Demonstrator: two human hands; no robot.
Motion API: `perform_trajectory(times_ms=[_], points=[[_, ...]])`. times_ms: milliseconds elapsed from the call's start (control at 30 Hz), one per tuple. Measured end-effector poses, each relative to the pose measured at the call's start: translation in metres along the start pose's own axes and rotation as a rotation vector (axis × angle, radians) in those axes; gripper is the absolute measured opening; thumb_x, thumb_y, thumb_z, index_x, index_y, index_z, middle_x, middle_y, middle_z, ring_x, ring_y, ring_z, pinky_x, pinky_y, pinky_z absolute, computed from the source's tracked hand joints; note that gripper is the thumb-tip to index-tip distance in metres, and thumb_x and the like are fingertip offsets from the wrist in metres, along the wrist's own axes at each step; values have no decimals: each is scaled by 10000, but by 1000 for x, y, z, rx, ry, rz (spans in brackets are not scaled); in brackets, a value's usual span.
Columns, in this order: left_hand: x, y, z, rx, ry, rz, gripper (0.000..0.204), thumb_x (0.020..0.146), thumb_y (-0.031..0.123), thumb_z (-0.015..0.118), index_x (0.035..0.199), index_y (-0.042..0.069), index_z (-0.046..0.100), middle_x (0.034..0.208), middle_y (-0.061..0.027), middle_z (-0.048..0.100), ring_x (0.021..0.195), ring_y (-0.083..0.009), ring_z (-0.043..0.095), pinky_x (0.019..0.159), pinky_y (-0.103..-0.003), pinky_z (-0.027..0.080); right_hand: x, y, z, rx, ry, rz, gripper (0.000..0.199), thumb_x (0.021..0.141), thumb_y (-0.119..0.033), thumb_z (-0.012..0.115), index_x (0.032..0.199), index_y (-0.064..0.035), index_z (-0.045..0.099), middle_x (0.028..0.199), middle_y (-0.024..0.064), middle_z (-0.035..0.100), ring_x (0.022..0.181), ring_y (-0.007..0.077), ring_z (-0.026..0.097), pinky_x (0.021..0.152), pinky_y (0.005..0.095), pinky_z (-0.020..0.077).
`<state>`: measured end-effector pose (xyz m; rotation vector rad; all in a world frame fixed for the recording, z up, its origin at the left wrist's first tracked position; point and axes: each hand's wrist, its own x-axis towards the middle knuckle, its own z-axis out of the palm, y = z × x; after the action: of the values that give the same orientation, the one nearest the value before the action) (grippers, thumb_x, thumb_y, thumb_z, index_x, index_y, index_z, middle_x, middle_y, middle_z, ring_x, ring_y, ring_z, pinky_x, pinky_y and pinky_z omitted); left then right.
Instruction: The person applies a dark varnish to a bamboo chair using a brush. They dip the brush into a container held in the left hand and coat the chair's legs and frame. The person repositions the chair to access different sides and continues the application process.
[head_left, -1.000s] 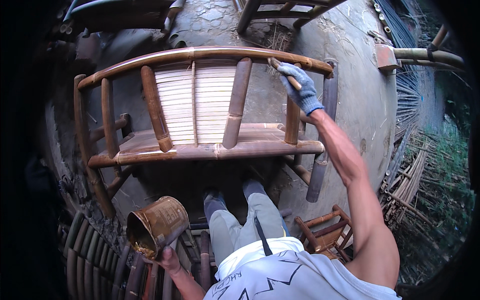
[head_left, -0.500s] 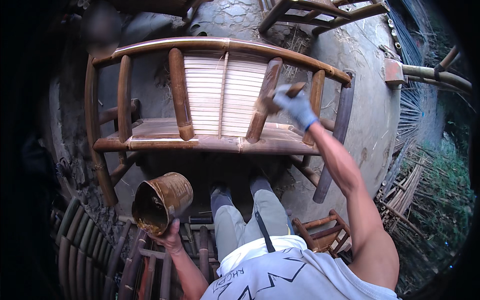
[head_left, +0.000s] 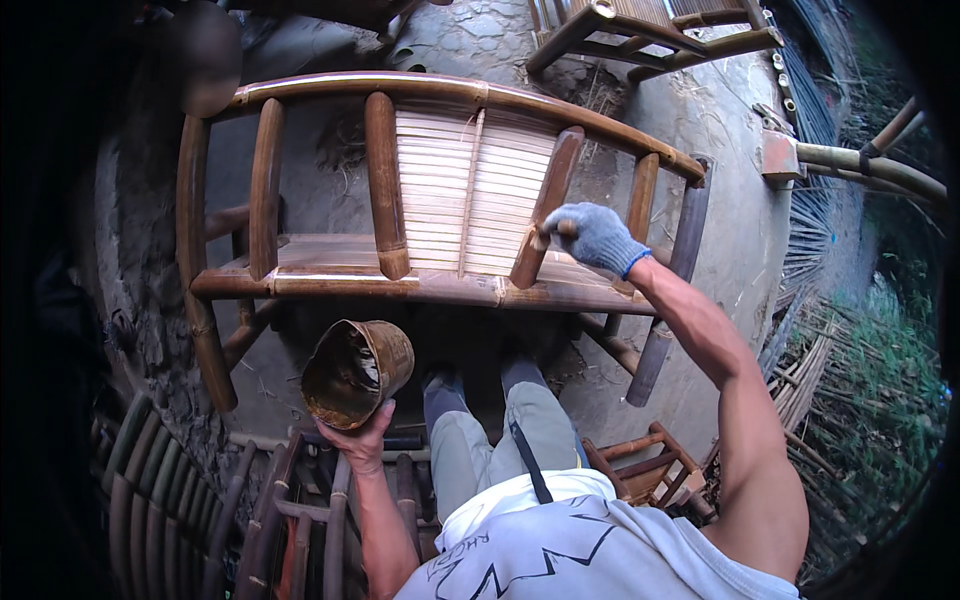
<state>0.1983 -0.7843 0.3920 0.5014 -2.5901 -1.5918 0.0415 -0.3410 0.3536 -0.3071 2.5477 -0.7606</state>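
A brown bamboo bench [head_left: 350, 288] stands in front of me, with a pale slatted panel [head_left: 435, 190] in the middle of its back. My right hand [head_left: 598, 238], in a grey knit glove with a blue cuff, is closed on a small brush [head_left: 542, 238]. Most of the brush is hidden by the glove; its tip meets the lower part of the slanted post [head_left: 553, 195] right of the panel. Bare and low on the left, my left hand [head_left: 362, 440] grips a stained brown bucket [head_left: 388, 355] from beneath. The bucket is tilted, and its inside is coated brown.
Another bamboo seat [head_left: 650, 40] stands at the far right. Bamboo frames [head_left: 150, 490] crowd the near left, and a small bamboo stool [head_left: 645, 465] is by my right side. A bamboo pole [head_left: 850, 152] rests on a brick [head_left: 780, 155]; cut stalks [head_left: 810, 370] lie at right.
My right hand has moved slightly down along the slanted post with the brush. My left hand has brought the bucket a little to the right and up, turning its mouth more upward.
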Motion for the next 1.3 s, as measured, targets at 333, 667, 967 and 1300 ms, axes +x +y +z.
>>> perform_trajectory(times_ms=[333, 667, 967, 1300], points=[[-1, -6, 6, 28, -48, 28, 1140, 606, 318, 941, 1446, -51, 264, 1388, -184, 456, 1207, -273, 514, 1055, -399, 408, 57, 18, 14, 2, 305, 444, 305, 840, -364, 592, 840, -74, 689, 812, 196, 692, 787, 379, 684, 726, 456, 555], [-12, -16, -3, 249, -17, 179, 1194, 612, 426, 929, 1440, -47, 211, 1391, -219, 423, 1219, -323, 502, 1036, -440, 404, 51, 110, -20, -179, 638, -278, 272, 804, -46, 650, 1056, -140, 685, 1143, 86, 682, 1054, 292, 640, 917, 380, 525], [-9, 1, 14, 169, -72, 107, 1083, 667, 340, 910, 1430, -61, 254, 1386, -209, 432, 1237, -290, 462, 1071, -433, 365, 26, 135, 53, 1802, 1219, 969, 216, 864, -208, 616, 984, -29, 629, 959, 116, 645, 821, 272, 670, 613, 432, 620], [-14, 33, 42, 207, -112, 46, 996, 698, 292, 884, 1415, -65, 292, 1369, -184, 455, 1216, -274, 466, 1061, -424, 368, -42, 86, 101, 1187, 471, 865, 203, 820, -220, 686, 825, -16, 682, 697, 62, 639, 616, 149, 626, 564, 300, 516]])
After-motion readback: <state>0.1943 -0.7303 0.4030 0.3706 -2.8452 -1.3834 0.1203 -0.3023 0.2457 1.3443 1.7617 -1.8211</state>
